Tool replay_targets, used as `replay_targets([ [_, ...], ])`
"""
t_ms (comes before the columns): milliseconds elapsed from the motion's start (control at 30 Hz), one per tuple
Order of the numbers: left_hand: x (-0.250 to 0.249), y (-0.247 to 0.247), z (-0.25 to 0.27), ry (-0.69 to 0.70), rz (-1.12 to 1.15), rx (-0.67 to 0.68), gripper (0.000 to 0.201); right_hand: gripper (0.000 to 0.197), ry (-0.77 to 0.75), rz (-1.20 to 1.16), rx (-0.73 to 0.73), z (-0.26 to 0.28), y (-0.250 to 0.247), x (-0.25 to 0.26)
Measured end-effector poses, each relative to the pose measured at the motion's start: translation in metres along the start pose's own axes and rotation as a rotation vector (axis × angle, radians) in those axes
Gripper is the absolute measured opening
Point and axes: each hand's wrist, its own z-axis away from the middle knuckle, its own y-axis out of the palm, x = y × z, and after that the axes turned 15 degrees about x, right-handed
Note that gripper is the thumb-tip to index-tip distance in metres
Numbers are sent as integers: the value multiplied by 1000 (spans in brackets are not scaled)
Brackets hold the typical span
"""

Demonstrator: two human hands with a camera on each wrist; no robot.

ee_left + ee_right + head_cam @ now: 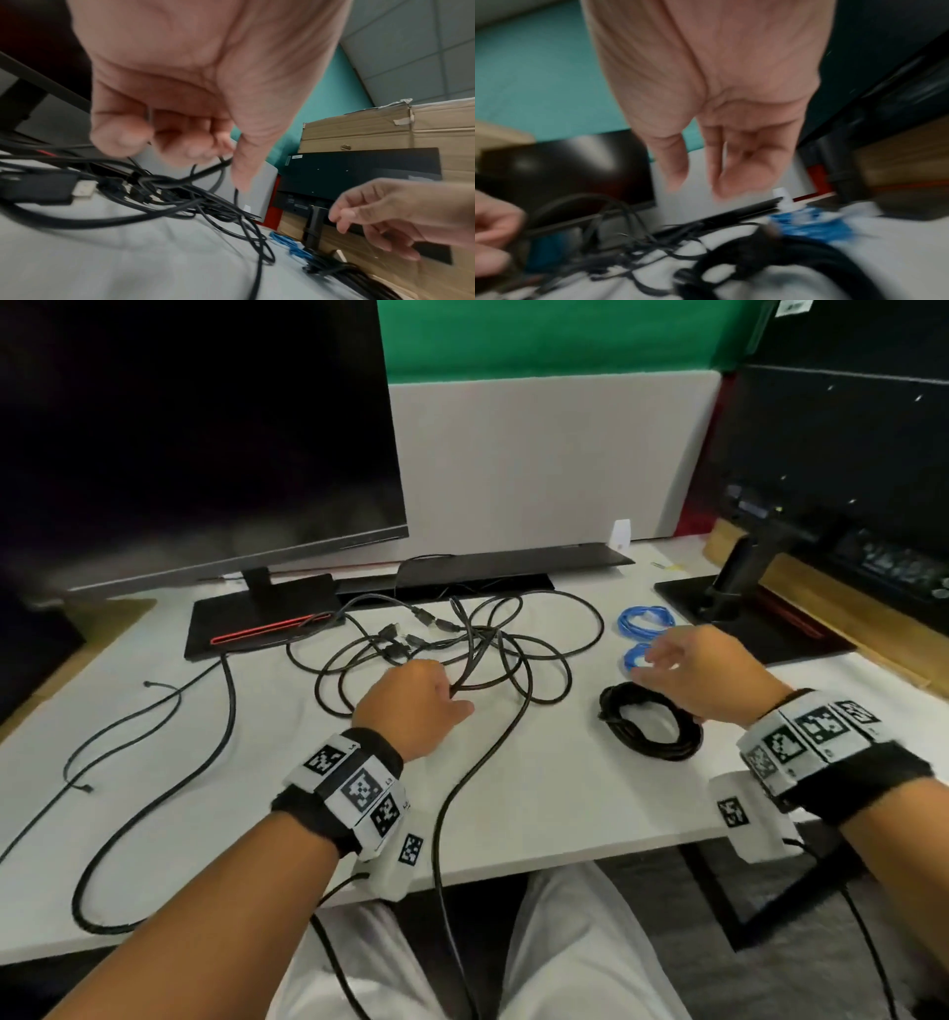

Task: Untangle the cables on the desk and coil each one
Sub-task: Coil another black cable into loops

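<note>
A tangle of black cables (452, 644) with several plugs lies mid-desk. My left hand (416, 701) grips strands at the tangle's near edge; in the left wrist view its curled fingers (180, 146) close round thin black cables (180, 194). A coiled black cable (649, 724) lies to the right, and two blue coils (644, 621) sit behind it. My right hand (688, 667) hovers above the black coil and the nearer blue coil with relaxed fingers (731, 172), holding nothing. The right wrist view is blurred; the black coil (770, 263) and blue coils (805, 223) show below.
A white desk (565, 793) carries a monitor (195, 433) on a black base at back left, and a second monitor stand (729, 593) at back right. A thick black cable (169, 793) and a thin one (113, 737) trail across the left side. Cardboard boxes (385, 130) stand beyond.
</note>
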Motion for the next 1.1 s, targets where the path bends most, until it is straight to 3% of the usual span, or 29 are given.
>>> replay_targets([
  [100,13,-7,1,-25,-28,-98,38,45,-132,-184,224,-21,21,44],
  [200,17,-5,-2,59,-53,3,15,71,-92,-218,374,-50,47,81],
  [300,19,-9,-4,92,-47,48,11,68,-16,-385,454,-78,66,97],
  [433,24,-29,-8,176,50,-6,8,43,-59,-515,343,-97,67,97],
  [533,33,-55,-15,173,340,-202,13,32,-114,-691,141,-101,45,95],
  [600,39,-70,-20,175,320,-300,12,24,-185,-752,38,-99,23,97],
  [700,44,-75,-26,141,145,-231,14,7,-297,-805,-43,-86,-15,111],
  [833,38,-66,-34,26,101,-96,8,7,-437,-886,-55,-56,-54,135],
  [933,29,-62,-30,-10,169,-18,21,6,-499,-884,-27,-32,-64,147],
  [1033,28,-57,-12,3,150,-68,31,1,-541,-885,-30,-12,-64,151],
  [1100,38,-58,10,7,-4,-172,29,6,-560,-866,-36,0,-59,151],
])
